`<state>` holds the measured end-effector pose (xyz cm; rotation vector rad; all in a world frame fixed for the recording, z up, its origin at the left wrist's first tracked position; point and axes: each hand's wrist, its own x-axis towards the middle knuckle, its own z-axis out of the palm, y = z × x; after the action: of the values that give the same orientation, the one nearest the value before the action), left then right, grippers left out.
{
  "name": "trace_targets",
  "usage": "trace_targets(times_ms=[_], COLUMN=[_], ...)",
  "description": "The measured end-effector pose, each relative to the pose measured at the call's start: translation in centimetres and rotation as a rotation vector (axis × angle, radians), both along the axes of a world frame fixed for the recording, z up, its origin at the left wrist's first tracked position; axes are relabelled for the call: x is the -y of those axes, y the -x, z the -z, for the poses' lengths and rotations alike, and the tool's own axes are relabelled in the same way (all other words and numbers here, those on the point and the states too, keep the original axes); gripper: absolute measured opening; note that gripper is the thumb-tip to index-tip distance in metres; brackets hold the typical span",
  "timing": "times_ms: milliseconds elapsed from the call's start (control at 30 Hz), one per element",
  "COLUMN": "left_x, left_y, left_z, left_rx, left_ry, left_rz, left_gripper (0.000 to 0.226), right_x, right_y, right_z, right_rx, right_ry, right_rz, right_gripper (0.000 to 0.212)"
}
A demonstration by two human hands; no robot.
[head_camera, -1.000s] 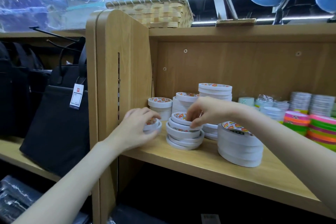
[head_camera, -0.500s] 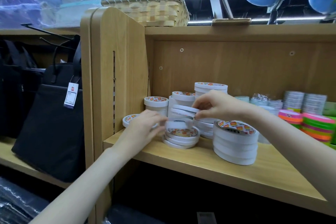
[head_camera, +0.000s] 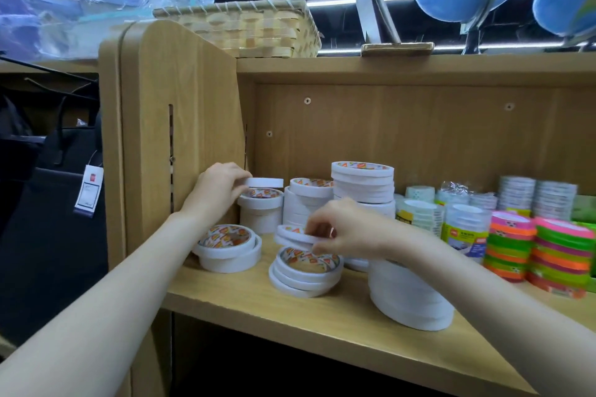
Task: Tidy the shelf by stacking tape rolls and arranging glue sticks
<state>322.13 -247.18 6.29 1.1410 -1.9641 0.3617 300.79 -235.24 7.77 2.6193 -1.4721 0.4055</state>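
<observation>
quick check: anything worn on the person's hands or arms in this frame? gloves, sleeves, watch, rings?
Nothing worn. Both forearms are bare up to the frame edge, with no sleeve in view. The left hand and right hand have no gloves; no watch, bracelet or ring shows on the visible sides. Nails look short and unpainted.

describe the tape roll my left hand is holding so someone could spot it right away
Start at the shelf's upright side panel. Just inside it stands a back-corner stack of white tape. The thin white roll hovers above it, pinched by the left hand, the only roll there not resting on anything.
</observation>
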Motion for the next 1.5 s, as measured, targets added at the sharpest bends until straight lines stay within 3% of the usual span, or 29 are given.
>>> trace_targets(times_ms=[200,433,567,767,867,967,1067,1167,1300,1500], left_x=[0.5,1.3,1.1,1.2,2.2,3.1,2.8,1.5,-1.9,-8.6], left_y=[0.2,1.0,1.4,1.8,2.4,2.2,1.5,1.6,3.3,5.8], left_z=[1.4,0.3,0.3,0.9,1.2,1.3,0.9,0.8,0.9,2.3], left_rx=[0.108,0.033,0.163,-0.079,-0.101,-0.114,-0.187,-0.182,-0.274,-0.257], left_ry=[-0.198,-0.205,-0.205,-0.221,-0.291,-0.324,-0.36,-0.294,-0.184,-0.17], left_rz=[-0.029,-0.124,-0.163,-0.114,-0.114,-0.104,-0.064,-0.048,0.121,0.478], left_gripper=[0.042,0.031,0.04,0.023,0.026,0.041,0.057,0.045,0.03,0.02], right_x=[-0.3,0.2,0.3,0.5,0.5,0.1,-0.2,-0.2,-0.4,-4.6], right_y=[0.5,0.6,0.8,0.7,1.2,2.6,4.3,5.4,6.6,8.6], right_z=[0.0,-0.1,-0.3,-0.2,-0.4,-1.6,-3.5,-4.7,-4.7,-4.2], right_rx=[0.035,0.049,0.075,0.079,0.112,0.294,0.502,0.509,0.454,0.472], right_ry=[-0.178,-0.22,-0.214,-0.211,-0.143,0.05,0.263,0.359,0.306,0.216], right_rz=[-0.012,-0.003,-0.004,-0.018,-0.027,-0.063,-0.063,0.012,0.065,0.04], right_gripper=[0.022,0.025,0.024,0.022,0.021,0.003,0.011,0.009,0.009,0.007])
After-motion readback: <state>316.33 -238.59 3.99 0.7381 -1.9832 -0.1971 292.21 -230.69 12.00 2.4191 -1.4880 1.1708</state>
